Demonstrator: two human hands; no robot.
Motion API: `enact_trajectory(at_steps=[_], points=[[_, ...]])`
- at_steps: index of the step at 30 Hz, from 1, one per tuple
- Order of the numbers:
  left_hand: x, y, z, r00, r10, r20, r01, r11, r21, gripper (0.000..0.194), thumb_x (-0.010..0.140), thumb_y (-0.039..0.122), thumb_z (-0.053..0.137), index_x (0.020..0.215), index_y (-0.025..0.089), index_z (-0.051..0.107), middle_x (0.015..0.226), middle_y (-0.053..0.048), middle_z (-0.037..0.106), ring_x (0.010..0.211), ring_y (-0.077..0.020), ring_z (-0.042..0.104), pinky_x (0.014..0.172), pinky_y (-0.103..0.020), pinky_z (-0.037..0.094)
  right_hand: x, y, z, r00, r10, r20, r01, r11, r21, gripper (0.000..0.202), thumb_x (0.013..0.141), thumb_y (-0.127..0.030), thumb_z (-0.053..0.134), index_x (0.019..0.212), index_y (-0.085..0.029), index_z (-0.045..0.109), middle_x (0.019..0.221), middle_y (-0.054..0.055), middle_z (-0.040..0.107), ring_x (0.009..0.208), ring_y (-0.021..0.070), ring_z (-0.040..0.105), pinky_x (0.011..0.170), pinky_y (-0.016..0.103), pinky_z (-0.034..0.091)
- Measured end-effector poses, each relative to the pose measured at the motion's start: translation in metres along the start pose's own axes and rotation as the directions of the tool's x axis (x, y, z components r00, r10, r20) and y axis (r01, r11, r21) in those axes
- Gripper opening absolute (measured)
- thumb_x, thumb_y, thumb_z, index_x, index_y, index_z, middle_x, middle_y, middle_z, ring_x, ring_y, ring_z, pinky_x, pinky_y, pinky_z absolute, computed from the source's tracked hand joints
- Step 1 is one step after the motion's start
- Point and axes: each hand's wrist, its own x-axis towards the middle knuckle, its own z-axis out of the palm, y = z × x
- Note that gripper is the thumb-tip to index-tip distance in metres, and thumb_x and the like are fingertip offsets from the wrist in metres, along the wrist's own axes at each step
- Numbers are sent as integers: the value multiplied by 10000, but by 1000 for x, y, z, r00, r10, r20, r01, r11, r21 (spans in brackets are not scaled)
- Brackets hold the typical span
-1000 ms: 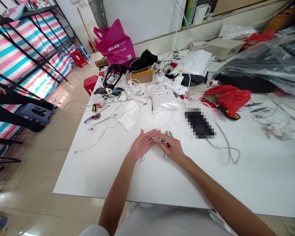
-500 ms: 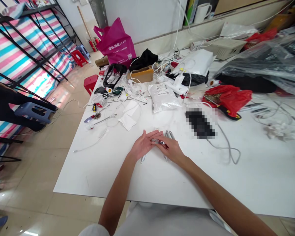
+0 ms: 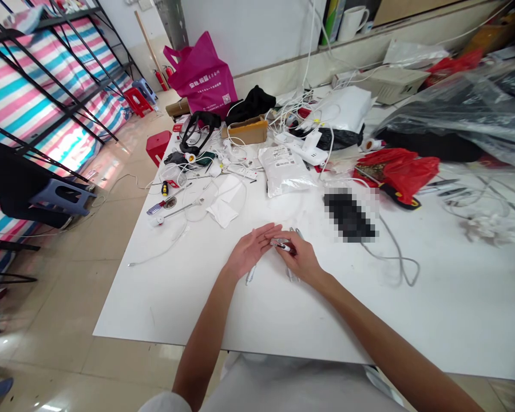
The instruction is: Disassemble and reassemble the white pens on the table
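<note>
My left hand (image 3: 249, 252) lies palm up, its fingers stretched out and nothing gripped in it. Just right of it, my right hand (image 3: 302, 256) pinches a slim silver-and-white pen (image 3: 281, 246) with a dark part near one end. The pinched pen sits close to the left fingertips; I cannot tell whether they touch it. Below the left hand, a silver pen (image 3: 250, 276) rests on the white table (image 3: 206, 312). Several similar silver pens lie under and beside my right hand, which partly covers them; the top of one pen (image 3: 299, 232) shows beyond the knuckles.
A blurred-out black object (image 3: 349, 216) with a grey cable lies to the right. Ahead are a white plastic package (image 3: 285, 170), tissue (image 3: 225, 201), a screwdriver (image 3: 157, 207) and tangled cables. A magenta bag (image 3: 208, 80) stands behind. On the floor at left, a person stands by a blue stool (image 3: 62, 195).
My right hand has drawn slightly away from the left palm with the pen in its fingers. The left hand has opened out flatter. The person at left has shifted a little.
</note>
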Motion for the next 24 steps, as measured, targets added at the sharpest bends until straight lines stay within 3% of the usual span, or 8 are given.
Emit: enact_trajectory(at_steps=[3, 8, 14, 18, 24], points=[[-1, 2, 2, 1000, 20, -14, -20, 1000, 25, 484, 996, 500, 619, 1389, 223, 681, 1568, -131, 557, 1537, -330, 417, 1255, -480, 304, -2, 3, 0, 1000, -24, 13, 25, 998, -62, 185, 1004, -285, 586, 1182, -283, 636, 993, 19, 742, 662, 142, 621, 624, 302, 530], [-2, -3, -3, 996, 56, -72, -52, 997, 56, 453, 936, 398, 740, 1355, 230, 706, 1518, -128, 606, 1497, -324, 480, 1242, -487, 337, 1, 2, 0, 991, -133, 35, 135, 988, -75, 176, 1031, -297, 574, 1188, -280, 649, 1042, 42, 731, 796, 165, 644, 693, 310, 515], [0, -13, -12, 981, 81, -174, -58, 990, 132, 364, 785, 294, 887, 1132, 217, 809, 1235, -123, 779, 1307, -321, 662, 1178, -483, 419, 1, 2, 2, 997, -82, 9, 82, 995, -59, 143, 1013, -357, 608, 1078, -247, 671, 899, 35, 702, 692, 151, 586, 621, 297, 470], [5, -15, -15, 954, 137, -268, -114, 988, 99, 305, 804, 314, 872, 1086, 214, 810, 1145, -95, 806, 1185, -287, 725, 1088, -454, 503, 1, -4, 2, 999, 6, -32, -7, 1000, -24, 177, 985, -366, 641, 1126, -265, 674, 968, 40, 718, 654, 134, 579, 533, 271, 445], [4, -13, -14, 972, 70, -224, -46, 993, 108, 347, 831, 324, 849, 1150, 196, 798, 1230, -116, 777, 1163, -269, 727, 1112, -456, 497, 2, -12, 1, 990, -88, -113, 90, 996, 12, 223, 988, -272, 613, 1195, -273, 695, 1089, 92, 719, 826, 184, 669, 500, 272, 466]])
